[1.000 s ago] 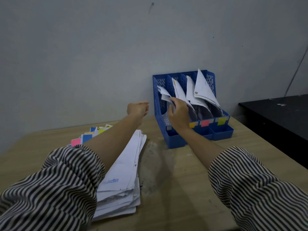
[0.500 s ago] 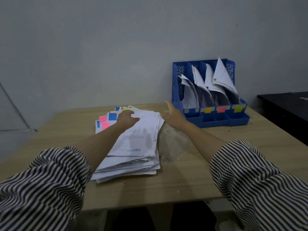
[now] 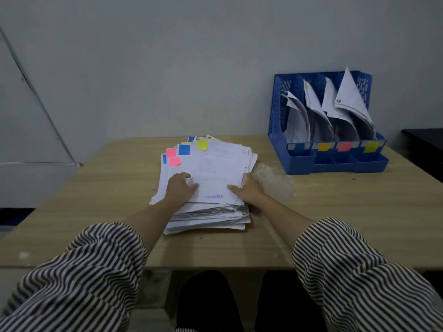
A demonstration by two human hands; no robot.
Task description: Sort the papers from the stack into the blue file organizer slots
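Note:
A thick stack of white papers (image 3: 215, 164) with pink, blue and yellow sticky tabs at its far-left corner lies mid-table. My left hand (image 3: 179, 189) rests flat on the top sheet, fingers apart. My right hand (image 3: 250, 190) is at the stack's right edge, thumb on top of the top sheet and fingers tucked at the edge; whether they reach under it is hidden. The blue file organizer (image 3: 330, 162) stands at the back right against the wall. Curled papers fill its several slots, which carry blue, orange, pink and yellow-green labels on the front.
The wooden table (image 3: 359, 212) has a pale worn patch (image 3: 273, 180) between stack and organizer. Its near edge runs just above my striped sleeves. A black surface (image 3: 426, 142) adjoins the table on the right. A grey wall closes the back.
My right hand left the organizer's left slot and came back to the stack's right edge. My left hand dropped onto the top sheet. The view shifted left and back.

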